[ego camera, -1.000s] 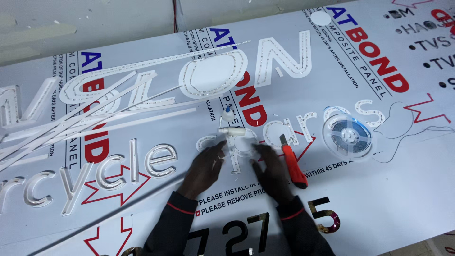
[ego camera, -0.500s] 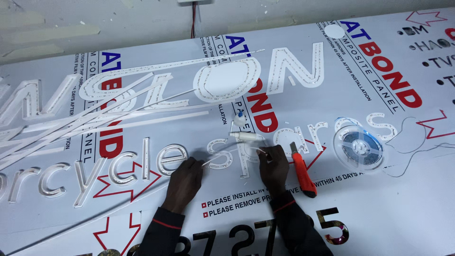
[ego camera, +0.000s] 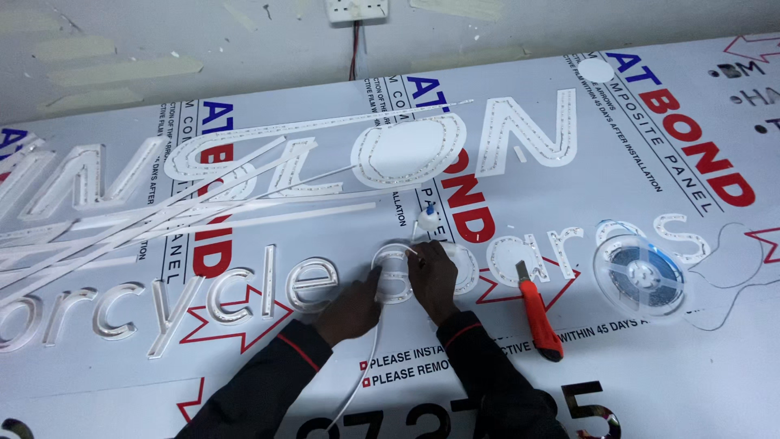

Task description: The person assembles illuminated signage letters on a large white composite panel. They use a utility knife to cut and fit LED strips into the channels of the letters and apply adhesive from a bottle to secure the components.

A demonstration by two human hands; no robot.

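Far to the left of my left hand [ego camera: 355, 307] I note a pile of loose white strips [ego camera: 162, 215] lying across the sign panel [ego camera: 699, 382]. Nearer, just left of that hand, sit clear raised letters [ego camera: 244, 294]. My left hand presses on the left edge of the curved cut-out letter [ego camera: 396, 275], fingers curled; a thin white strip [ego camera: 361, 382] runs from it down between my sleeves. My right hand [ego camera: 432, 279] rests on the same letter's right side, fingertips pinching the strip into its groove. Just above the right hand stands a small white glue bottle [ego camera: 427, 218]. Just right of it lies an orange utility knife [ego camera: 538, 317], apart from my fingers. Farther right, a clear reel [ego camera: 640, 276] of coiled strip lies flat.
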